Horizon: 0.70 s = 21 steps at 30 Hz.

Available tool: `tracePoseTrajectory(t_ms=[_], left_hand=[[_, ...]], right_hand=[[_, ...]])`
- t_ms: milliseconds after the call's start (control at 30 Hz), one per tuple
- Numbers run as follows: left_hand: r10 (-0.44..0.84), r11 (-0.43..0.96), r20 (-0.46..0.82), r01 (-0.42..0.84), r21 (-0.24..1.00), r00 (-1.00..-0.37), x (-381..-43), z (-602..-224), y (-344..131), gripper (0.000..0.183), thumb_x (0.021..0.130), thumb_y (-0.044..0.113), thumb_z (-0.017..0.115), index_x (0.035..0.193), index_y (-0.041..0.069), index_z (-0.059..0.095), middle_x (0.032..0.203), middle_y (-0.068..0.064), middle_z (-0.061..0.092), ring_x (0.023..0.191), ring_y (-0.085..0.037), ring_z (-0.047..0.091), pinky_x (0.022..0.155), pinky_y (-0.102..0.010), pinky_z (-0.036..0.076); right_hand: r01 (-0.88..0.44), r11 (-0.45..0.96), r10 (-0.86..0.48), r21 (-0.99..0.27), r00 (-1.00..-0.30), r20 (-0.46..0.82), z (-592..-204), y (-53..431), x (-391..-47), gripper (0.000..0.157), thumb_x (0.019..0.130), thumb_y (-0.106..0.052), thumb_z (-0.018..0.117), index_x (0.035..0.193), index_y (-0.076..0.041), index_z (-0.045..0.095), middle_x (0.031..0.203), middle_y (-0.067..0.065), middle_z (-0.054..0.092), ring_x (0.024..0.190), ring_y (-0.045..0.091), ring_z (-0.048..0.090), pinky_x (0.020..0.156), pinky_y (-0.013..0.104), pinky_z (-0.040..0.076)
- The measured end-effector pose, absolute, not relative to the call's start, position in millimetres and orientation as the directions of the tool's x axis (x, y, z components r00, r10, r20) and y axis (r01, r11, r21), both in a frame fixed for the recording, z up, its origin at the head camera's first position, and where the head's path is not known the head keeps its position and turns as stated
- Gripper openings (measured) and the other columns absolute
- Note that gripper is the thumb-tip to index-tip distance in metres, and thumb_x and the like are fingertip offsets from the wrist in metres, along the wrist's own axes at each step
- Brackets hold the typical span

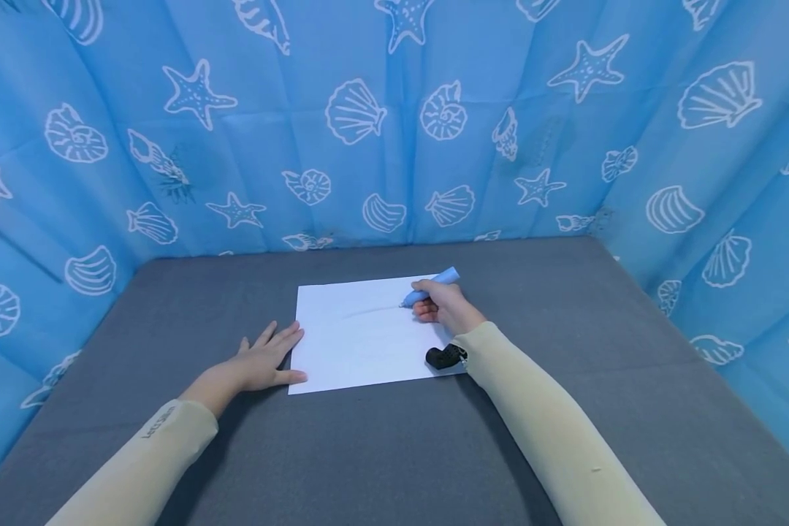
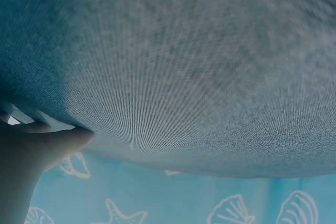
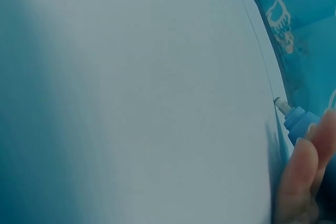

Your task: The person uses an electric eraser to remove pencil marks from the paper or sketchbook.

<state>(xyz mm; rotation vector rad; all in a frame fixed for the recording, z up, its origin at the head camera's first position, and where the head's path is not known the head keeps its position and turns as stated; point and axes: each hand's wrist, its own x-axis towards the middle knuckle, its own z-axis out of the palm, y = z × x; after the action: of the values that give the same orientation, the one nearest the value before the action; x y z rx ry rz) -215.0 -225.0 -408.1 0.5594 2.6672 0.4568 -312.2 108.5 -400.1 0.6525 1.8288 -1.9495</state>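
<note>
The right hand (image 1: 446,301) pinches the pen (image 1: 446,276), angled so its tip meets a faint line (image 1: 371,311) on the paper (image 1: 355,354). The left hand (image 1: 259,367), fingers spread wide, rests at the paper's left edge, probably steadying it on the worktop (image 1: 368,453).

I see white paper (image 1: 361,351), a light-blue pen (image 1: 446,276), grey tablecloth (image 1: 368,453), cream sleeves (image 1: 552,409) — and blue curtain (image 1: 394,168) patterned with white seashells (image 1: 355,112) and starfish (image 1: 199,95).

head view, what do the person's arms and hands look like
The left sleeve and right sleeve are long and pale yellow. Dark lettering marks the left one; a black, rounded device shows at the right one's wrist end. The left hand and right hand are bare.
</note>
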Motion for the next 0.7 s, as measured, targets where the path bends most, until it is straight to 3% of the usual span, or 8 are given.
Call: tracePoseTrajectory(t_ms=[700], left_hand=[[0.423,0.88,-0.316,0.302,0.367,-0.849,-214.0,-404.8,-223.5,0.101,0.086,0.068,0.055,0.155,0.005,0.018,0.161,-0.016,0.009,0.143,-0.049,-0.005,0.1,-0.077,-0.005]], right_hand=[[0.577,-0.042,0.017,-0.816,-0.816,-0.578,-401.5,108.1,-313.0,0.027,0.094,-0.024,0.066,0.094,0.003,0.063,0.061,0.006,0.059,0.047,0.011,0.054,0.048,0.023,0.05]])
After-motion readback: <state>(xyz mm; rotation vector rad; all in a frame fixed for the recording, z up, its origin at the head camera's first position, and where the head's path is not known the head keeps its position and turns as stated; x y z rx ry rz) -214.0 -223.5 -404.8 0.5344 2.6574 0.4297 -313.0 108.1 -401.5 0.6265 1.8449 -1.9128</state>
